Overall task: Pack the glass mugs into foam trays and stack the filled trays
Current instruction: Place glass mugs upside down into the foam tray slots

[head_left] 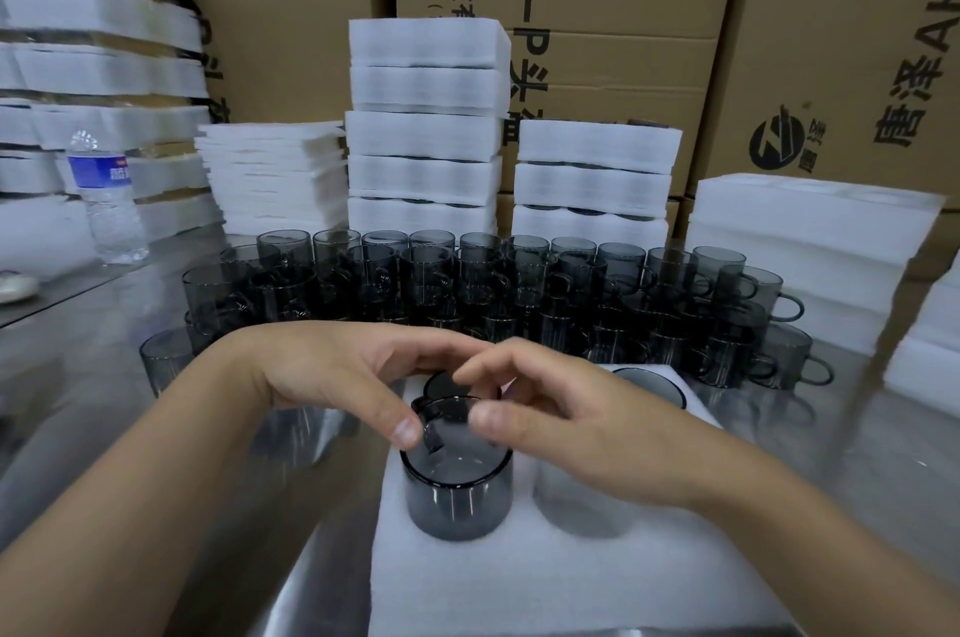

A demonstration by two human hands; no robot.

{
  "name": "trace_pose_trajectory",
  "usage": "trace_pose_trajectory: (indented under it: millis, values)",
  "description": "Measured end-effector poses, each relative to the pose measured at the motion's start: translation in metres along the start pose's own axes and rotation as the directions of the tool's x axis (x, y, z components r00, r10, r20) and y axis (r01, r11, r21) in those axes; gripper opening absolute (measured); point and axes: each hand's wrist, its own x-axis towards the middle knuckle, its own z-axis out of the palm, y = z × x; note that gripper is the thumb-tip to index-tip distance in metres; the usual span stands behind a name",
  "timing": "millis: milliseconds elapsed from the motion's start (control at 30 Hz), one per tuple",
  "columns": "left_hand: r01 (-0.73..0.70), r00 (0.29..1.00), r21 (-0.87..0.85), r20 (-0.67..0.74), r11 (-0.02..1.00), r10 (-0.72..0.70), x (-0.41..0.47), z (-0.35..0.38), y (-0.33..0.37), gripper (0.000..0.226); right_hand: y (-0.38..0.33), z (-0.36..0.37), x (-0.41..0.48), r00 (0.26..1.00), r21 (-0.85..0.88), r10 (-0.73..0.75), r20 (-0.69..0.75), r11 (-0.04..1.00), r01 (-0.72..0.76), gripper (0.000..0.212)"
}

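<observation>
Grey mug (457, 491) in foam tray (519, 579); left hand (332, 376) grip pinching its rim; right hand (550, 428) grip: cannot tell.

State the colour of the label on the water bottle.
The water bottle label is blue, best seen in the head view.

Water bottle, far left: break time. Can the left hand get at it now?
Probably yes: the water bottle stands clear of the mugs with open table before it, though the left hand is busy at the foam tray.
</observation>
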Motion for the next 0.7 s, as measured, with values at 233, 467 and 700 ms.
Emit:
trace_pose_trajectory:
  millis: [233,467,700]
  values:
    - [0.191,0.981,0.101,0.006,0.976,-0.192,-0.013,-0.008,-0.004,0.118,-0.004,0.009,-0.003,0.995,-0.263,-0.099,0.027,0.959,0.103,0.062]
    - [0.345,0.934,0.251,0.003,0.905,-0.357,-0.006,-0.004,-0.01,0.129,-0.006,0.009,-0.005,0.994,-0.198,-0.104,0.013,0.975,0.105,0.056]
    - [0.407,0.906,0.291,-0.007,0.866,-0.423,-0.007,-0.004,-0.009,0.125,-0.008,0.006,-0.005,0.99,-0.201,-0.122,0.073,0.97,0.135,0.059]
